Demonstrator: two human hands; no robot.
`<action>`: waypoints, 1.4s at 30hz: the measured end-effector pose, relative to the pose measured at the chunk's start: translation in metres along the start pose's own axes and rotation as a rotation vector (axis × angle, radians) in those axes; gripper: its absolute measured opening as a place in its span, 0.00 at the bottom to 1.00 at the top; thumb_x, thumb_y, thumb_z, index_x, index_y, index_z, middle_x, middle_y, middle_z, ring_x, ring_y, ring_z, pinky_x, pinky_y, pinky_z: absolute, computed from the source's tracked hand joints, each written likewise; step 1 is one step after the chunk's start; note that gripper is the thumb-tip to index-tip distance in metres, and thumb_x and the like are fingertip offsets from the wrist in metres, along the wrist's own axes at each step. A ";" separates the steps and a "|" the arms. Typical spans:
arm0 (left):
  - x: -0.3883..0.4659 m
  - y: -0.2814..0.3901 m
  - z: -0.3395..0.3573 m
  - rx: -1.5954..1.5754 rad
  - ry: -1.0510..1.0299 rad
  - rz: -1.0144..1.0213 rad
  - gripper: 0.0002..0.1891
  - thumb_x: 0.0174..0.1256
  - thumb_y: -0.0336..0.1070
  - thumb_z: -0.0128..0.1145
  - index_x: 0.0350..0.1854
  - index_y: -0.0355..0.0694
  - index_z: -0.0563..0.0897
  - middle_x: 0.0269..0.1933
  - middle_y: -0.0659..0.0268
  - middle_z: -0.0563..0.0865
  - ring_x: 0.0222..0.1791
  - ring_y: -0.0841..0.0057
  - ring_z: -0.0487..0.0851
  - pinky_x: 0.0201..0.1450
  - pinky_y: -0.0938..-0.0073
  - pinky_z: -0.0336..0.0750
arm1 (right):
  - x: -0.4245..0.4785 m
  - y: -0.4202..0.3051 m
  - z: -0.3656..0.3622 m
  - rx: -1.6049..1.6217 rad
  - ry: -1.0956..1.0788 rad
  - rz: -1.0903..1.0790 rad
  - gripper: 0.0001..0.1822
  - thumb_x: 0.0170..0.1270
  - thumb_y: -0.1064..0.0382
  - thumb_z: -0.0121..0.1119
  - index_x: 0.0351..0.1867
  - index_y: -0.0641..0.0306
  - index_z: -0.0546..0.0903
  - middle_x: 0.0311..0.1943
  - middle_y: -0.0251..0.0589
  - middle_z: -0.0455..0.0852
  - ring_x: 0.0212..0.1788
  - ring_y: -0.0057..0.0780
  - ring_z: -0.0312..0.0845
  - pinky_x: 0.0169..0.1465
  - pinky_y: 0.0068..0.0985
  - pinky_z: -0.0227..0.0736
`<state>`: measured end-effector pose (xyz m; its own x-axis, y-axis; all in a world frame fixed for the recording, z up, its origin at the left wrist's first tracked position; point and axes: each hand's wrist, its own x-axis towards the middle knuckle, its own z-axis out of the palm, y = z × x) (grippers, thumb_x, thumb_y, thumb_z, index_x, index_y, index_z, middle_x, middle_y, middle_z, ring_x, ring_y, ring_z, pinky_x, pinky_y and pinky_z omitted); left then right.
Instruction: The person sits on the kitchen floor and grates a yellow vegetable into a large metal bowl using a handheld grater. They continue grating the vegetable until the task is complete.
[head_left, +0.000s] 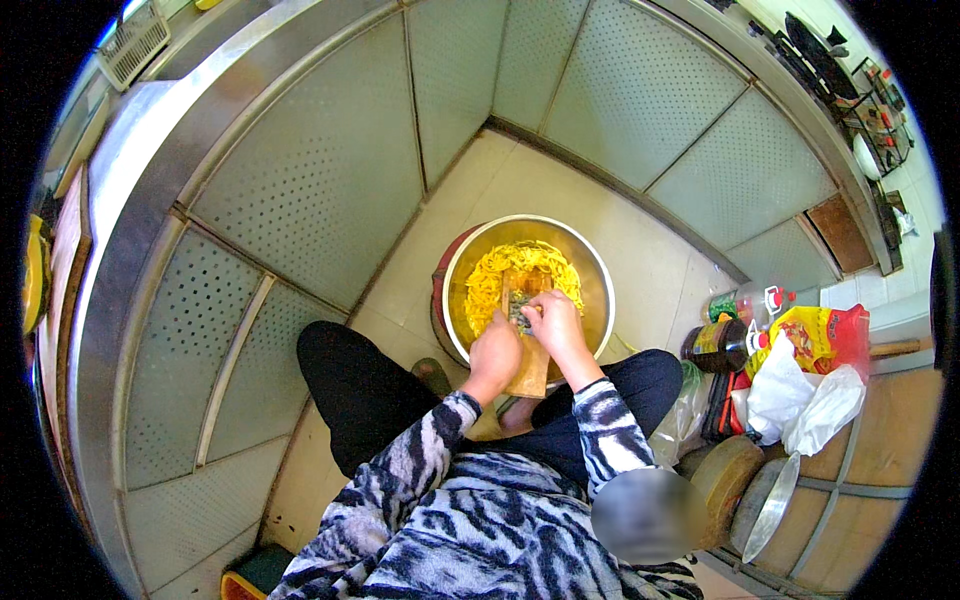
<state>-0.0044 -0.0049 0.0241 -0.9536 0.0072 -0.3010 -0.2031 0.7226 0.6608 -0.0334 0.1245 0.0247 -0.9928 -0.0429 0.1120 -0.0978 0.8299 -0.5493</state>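
Observation:
A wide stainless steel basin (598, 300) stands on the floor between my knees, with a heap of yellow shreds (487, 281) in it. A wooden hand grater (529, 371) leans into the basin, its far end among the shreds and its near end over the rim. My left hand (496, 352) grips the grater's left edge. On the grater's metal grating plate (517, 302) rest the pinched fingertips of my right hand (556, 324). Whether a small piece sits between those fingertips is hidden.
Perforated metal cabinet doors (300, 150) enclose the floor ahead and left. At right stand a dark bottle (716, 346), a clear plastic bottle (739, 304), a red and yellow bag (817, 337) and white plastic bags (810, 401). A red object (441, 289) shows behind the basin.

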 end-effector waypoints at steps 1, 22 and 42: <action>0.000 -0.001 0.000 0.002 -0.001 0.001 0.17 0.74 0.43 0.43 0.48 0.31 0.72 0.36 0.41 0.85 0.38 0.43 0.84 0.43 0.45 0.76 | 0.000 -0.005 0.000 -0.023 -0.016 0.014 0.10 0.53 0.62 0.69 0.33 0.67 0.85 0.33 0.54 0.85 0.38 0.52 0.82 0.45 0.41 0.77; -0.001 0.000 -0.001 0.069 0.001 0.009 0.17 0.74 0.43 0.44 0.48 0.31 0.72 0.35 0.44 0.86 0.37 0.47 0.86 0.40 0.50 0.79 | -0.011 0.001 -0.004 0.637 0.007 0.422 0.09 0.58 0.64 0.61 0.34 0.68 0.85 0.33 0.52 0.86 0.30 0.43 0.83 0.39 0.34 0.79; -0.002 0.005 -0.007 0.016 -0.019 -0.019 0.18 0.74 0.43 0.43 0.49 0.28 0.73 0.35 0.41 0.85 0.37 0.44 0.85 0.42 0.47 0.78 | -0.007 0.014 0.000 0.180 0.080 0.066 0.06 0.60 0.66 0.63 0.32 0.66 0.83 0.32 0.54 0.84 0.37 0.51 0.81 0.41 0.40 0.77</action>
<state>-0.0055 -0.0063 0.0332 -0.9453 0.0065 -0.3262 -0.2170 0.7339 0.6436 -0.0279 0.1364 0.0167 -0.9895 0.0584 0.1325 -0.0509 0.7164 -0.6958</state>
